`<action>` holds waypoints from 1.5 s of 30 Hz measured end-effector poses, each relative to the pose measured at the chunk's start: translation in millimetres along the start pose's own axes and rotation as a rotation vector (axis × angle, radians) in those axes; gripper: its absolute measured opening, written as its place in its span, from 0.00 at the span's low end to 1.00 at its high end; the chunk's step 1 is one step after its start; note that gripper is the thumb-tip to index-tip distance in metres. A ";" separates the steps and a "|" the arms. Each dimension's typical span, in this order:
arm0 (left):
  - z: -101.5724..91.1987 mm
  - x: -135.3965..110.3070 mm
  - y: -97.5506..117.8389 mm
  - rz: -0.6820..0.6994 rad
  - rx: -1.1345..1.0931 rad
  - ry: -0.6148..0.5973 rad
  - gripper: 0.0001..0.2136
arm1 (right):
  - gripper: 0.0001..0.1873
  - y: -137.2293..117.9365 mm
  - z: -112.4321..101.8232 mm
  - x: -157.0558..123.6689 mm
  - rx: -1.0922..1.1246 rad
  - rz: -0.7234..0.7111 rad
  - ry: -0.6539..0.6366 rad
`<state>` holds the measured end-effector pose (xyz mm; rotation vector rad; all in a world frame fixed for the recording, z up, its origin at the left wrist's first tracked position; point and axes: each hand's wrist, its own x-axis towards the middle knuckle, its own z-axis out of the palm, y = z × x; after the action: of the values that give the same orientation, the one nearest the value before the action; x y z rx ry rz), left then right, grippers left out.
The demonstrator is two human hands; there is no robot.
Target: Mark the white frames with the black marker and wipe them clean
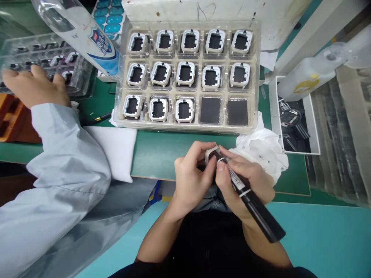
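Left hand (193, 177) pinches a white frame (211, 153), right hand (246, 181) grips a black marker (252, 202) at the green surface (162, 150) edge, clear tray (257, 77) at twelve o'clock, teal floor (319, 239) below

The green counter (162, 152) bears a clear tray (188, 126) just beyond the left grip (191, 179), a crumpled cloth (261, 148) beside the right grip (246, 183), and a white pad (118, 146) further left.

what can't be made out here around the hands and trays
Head view, white frame: mostly covered by fingers of the left hand; only a corner shows.
Head view, black pen in the right hand: its tip is hidden behind thumb and frame.
Head view, left tray: partly under a co-worker's hand, cut by the left edge.
Head view, bottle label: blurred, unreadable.
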<state>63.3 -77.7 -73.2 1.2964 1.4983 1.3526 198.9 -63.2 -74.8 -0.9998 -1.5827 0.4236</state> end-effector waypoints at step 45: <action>-3.5 6.2 6.8 -0.176 -0.283 -0.071 0.07 | 0.11 -1.0 -3.5 5.9 0.098 0.043 0.007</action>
<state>59.9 -73.0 -65.2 0.9999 1.2861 1.3332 201.9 -59.9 -69.4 -0.9605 -1.5220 0.5213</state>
